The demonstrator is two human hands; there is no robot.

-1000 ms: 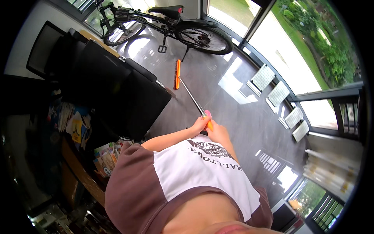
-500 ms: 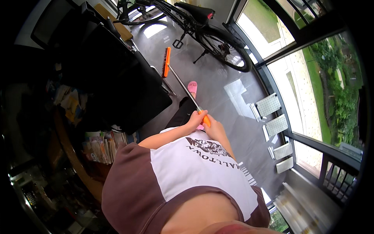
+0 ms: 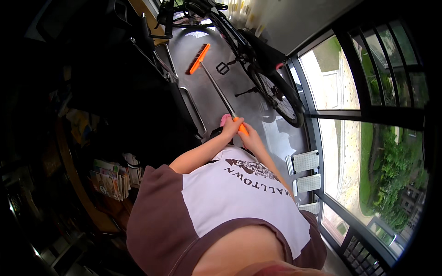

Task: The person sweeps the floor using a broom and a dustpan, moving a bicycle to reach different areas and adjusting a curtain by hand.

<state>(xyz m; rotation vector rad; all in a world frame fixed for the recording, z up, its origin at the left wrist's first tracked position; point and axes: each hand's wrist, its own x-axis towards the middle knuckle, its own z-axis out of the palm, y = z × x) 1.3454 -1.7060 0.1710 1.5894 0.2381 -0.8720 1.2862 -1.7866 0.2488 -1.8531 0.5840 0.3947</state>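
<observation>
Floor [image 3: 239,87] of grey, glossy tile runs as a narrow lane away from the person, and it is the only open room here: dark furniture [image 3: 119,92] walls off the left side, while tall windows [image 3: 340,83] and their black frames close the right. A black bicycle [image 3: 258,60] stands parked along the window side, its rear wheel jutting into the lane, so the free strip narrows further toward the far end.

The person's brown-and-white shirt [image 3: 239,202] fills the lower middle, both forearms reaching forward over it. A stack of papers and magazines [image 3: 113,177] sits on a low shelf at the left, well apart from the hands.

The push broom [image 3: 216,83] lies out along the lane, its orange head [image 3: 198,59] resting on the floor near the furniture edge and just beside the bicycle's front part. The long metal shaft slants back to the person, likely so the bristles can sit flat while the body stays upright.

Left hand [image 3: 231,129] and right hand [image 3: 245,133] meet at the orange upper end of the handle, each with its grip clenched around it, touching one another. A pink slipper [image 3: 224,119] shows just beyond the left hand.
</observation>
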